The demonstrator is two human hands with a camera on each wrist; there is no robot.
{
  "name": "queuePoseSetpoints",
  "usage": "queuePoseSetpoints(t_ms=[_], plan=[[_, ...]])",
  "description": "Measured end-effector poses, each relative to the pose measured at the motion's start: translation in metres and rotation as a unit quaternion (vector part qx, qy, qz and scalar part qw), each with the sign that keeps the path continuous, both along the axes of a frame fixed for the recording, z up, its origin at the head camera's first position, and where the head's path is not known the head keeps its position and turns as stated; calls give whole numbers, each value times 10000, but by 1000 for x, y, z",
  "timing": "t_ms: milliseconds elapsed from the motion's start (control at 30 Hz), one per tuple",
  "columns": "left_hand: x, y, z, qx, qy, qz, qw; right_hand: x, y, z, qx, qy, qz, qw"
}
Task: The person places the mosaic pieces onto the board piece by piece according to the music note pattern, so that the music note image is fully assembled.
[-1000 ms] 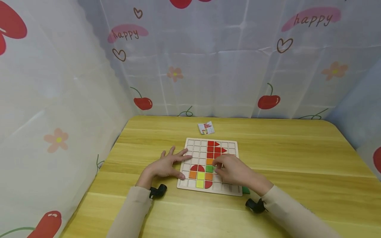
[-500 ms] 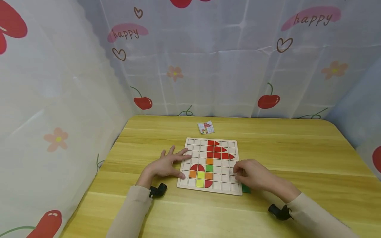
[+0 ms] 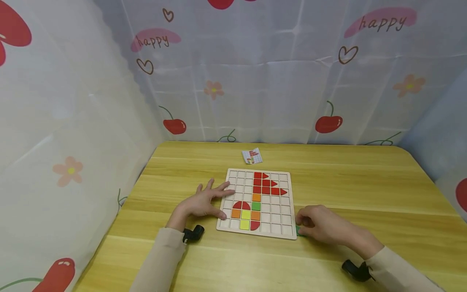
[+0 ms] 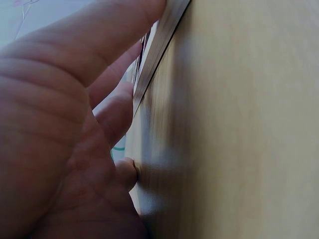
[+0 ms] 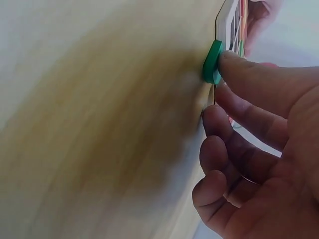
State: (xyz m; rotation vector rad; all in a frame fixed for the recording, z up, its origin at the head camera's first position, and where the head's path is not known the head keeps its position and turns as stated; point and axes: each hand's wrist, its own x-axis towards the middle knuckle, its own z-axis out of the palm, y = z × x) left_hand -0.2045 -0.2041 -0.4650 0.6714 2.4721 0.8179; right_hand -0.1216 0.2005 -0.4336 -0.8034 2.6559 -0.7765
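A square wooden grid board (image 3: 231, 202) lies on the table with red, orange, yellow and green pieces set in some cells. My left hand (image 3: 202, 201) rests at its left edge, fingers spread, thumb and fingertips touching the rim. Just off the board's lower right corner, my right hand (image 3: 324, 225) pinches a small flat green piece (image 5: 213, 62) with thumb and curled index finger. In the right wrist view the thumb (image 5: 249, 74) covers part of that piece, which sits against the board's side. The left wrist view shows the palm and the board's edge (image 4: 159, 47).
A small picture card (image 3: 252, 155) with a coloured grid pattern lies behind the board. The wooden table (image 3: 365, 178) extends to both sides. A patterned curtain (image 3: 270, 101) stands along its back edge, and another hangs at the left.
My right hand has drawn back from the middle of the board to the right, uncovering the red arrow row, and has come down onto the green piece. The left hand stays put.
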Motion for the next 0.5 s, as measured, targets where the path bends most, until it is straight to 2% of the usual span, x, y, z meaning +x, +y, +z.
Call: queuePoseSetpoints(t_ms=[267,500], plan=[[0,0,0,-22,28,2,10000,-6,8,0,5,-52,72,10000],[1,0,1,-46,8,4,10000,-16,17,-8,-440,271,133,9986]])
